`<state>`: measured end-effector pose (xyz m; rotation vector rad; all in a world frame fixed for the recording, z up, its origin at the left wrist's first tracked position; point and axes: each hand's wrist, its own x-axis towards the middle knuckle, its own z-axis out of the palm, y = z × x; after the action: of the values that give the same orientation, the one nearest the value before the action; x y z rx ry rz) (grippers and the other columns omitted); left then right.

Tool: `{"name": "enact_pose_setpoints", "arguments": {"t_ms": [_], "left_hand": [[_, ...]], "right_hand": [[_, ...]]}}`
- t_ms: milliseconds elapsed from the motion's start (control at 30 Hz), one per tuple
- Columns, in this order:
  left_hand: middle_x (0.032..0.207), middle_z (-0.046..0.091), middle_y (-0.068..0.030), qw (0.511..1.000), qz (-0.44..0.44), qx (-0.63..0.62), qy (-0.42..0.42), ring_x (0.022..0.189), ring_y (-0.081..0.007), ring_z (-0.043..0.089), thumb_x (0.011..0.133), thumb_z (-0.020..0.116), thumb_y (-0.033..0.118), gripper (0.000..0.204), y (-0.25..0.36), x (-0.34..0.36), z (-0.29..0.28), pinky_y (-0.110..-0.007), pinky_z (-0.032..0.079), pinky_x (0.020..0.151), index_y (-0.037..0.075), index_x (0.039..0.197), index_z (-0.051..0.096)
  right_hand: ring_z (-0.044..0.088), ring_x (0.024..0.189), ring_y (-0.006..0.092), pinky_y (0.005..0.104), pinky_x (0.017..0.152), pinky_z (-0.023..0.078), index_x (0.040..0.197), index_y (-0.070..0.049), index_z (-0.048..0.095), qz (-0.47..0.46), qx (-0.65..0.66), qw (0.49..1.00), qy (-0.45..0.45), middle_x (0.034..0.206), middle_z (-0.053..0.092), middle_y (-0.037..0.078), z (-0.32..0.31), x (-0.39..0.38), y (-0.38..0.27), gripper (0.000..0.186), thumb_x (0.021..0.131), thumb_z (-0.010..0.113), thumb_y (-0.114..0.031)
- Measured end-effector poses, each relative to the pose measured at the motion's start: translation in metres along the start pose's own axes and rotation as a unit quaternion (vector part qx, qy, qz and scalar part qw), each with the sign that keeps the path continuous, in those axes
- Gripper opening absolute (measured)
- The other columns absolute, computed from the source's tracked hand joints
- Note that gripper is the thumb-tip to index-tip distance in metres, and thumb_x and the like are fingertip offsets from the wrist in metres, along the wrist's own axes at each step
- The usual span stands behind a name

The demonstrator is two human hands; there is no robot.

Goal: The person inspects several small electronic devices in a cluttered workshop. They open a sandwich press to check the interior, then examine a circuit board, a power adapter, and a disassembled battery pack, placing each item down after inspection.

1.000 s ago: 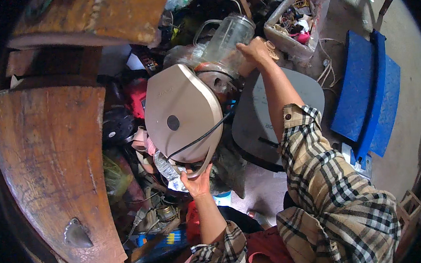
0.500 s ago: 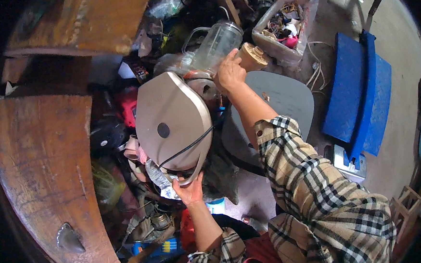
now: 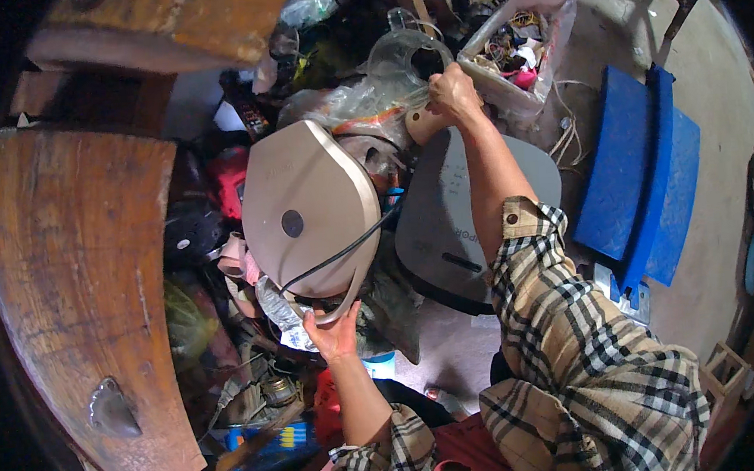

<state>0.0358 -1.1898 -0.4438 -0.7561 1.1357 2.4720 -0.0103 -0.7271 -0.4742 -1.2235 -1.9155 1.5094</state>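
Two hands: both belong to one person in a plaid shirt, reaching into a heap of household clutter on the floor.
Left hand [image 3: 336,335]: at about 6 o'clock from the beige appliance, grip closed around its lower rim — fingers curled under the edge.
Beige appliance [image 3: 306,210]: rounded, lid-like shell with a small dark round mark, held tilted near the centre; a black cord [image 3: 344,255] runs across its face.
Right hand [image 3: 453,93]: stretched out toward 12 o'clock, grip closed on a tan handle [image 3: 422,125] beside a clear plastic jug [image 3: 405,57].
Grey panel [image 3: 461,204]: flat, rounded, lying under the right forearm at 3 o'clock from the appliance.
Blue boards [image 3: 640,167]: on the floor at 3 o'clock, well apart from both hands.
Wooden furniture [image 3: 77,280]: broad brown slab filling the 9 o'clock side.
Clear bin [image 3: 516,46]: at 1 o'clock, full of small oddments — near the right hand.
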Motion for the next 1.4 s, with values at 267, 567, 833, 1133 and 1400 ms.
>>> {"name": "enact_pose_setpoints", "arguments": {"t_ms": [267, 567, 833, 1133, 1400], "left_hand": [[0.143, 0.025, -0.0236, 1.0, -0.008, -0.011, 0.003, 0.135, -0.0452, 0.015, 0.07, 0.075, 0.032, 0.042, -0.001, 0.007, -0.006, -0.071, 0.012, 0.105, 0.007, 0.084, 0.044], [0.144, 0.033, -0.0168, 0.999, -0.008, 0.02, -0.025, 0.135, -0.0452, 0.02, 0.071, 0.072, 0.036, 0.033, -0.001, 0.012, -0.008, -0.066, 0.009, 0.108, 0.013, 0.084, 0.052], [0.138, 0.041, -0.0148, 1.0, -0.021, 0.01, -0.019, 0.127, -0.0447, 0.035, 0.076, 0.067, 0.033, 0.029, 0.003, 0.014, -0.018, -0.069, 0.029, 0.098, 0.015, 0.092, 0.051], [0.137, 0.037, -0.0188, 1.0, -0.004, 0.017, -0.016, 0.131, -0.0452, 0.026, 0.074, 0.068, 0.033, 0.029, -0.003, 0.003, 0.002, -0.067, 0.013, 0.106, 0.014, 0.083, 0.048], [0.142, 0.033, -0.0155, 1.0, -0.019, -0.003, 0.005, 0.131, -0.042, 0.028, 0.074, 0.068, 0.033, 0.05, -0.003, 0.007, -0.002, -0.066, 0.017, 0.105, 0.013, 0.114, 0.045]], "right_hand": [[0.066, 0.063, 0.0333, 0.0398, 0.059, 0.052, 0.083, 0.017, 0.056, 0.016, 0.091, 0.995, -0.035, 0.069, 0.063, 0.026, -0.023, 0.014, 0.0, 0.034, 0.083, 0.049, -0.016], [0.065, 0.067, 0.0234, 0.0341, 0.065, 0.052, 0.105, 0.008, 0.055, -0.087, 0.147, 0.981, -0.091, 0.085, 0.064, 0.015, -0.045, 0.008, -0.037, 0.033, 0.085, 0.044, -0.016], [0.059, 0.064, 0.0177, 0.03, 0.065, 0.052, 0.111, 0.011, 0.053, 0.024, 0.464, 0.86, -0.211, 0.086, 0.056, 0.011, -0.05, -0.01, -0.036, 0.032, 0.085, 0.047, -0.006], [0.054, 0.063, 0.0136, 0.0253, 0.062, 0.048, 0.1, 0.005, 0.052, 0.07, 0.584, 0.751, -0.299, 0.084, 0.061, 0.018, -0.044, -0.013, -0.018, 0.021, 0.087, 0.046, -0.011], [0.056, 0.067, 0.0145, 0.0266, 0.066, 0.048, 0.096, -0.002, 0.063, 0.002, 0.698, 0.591, -0.404, 0.089, 0.064, 0.017, -0.03, -0.011, 0.008, 0.022, 0.092, 0.051, -0.021]]}}
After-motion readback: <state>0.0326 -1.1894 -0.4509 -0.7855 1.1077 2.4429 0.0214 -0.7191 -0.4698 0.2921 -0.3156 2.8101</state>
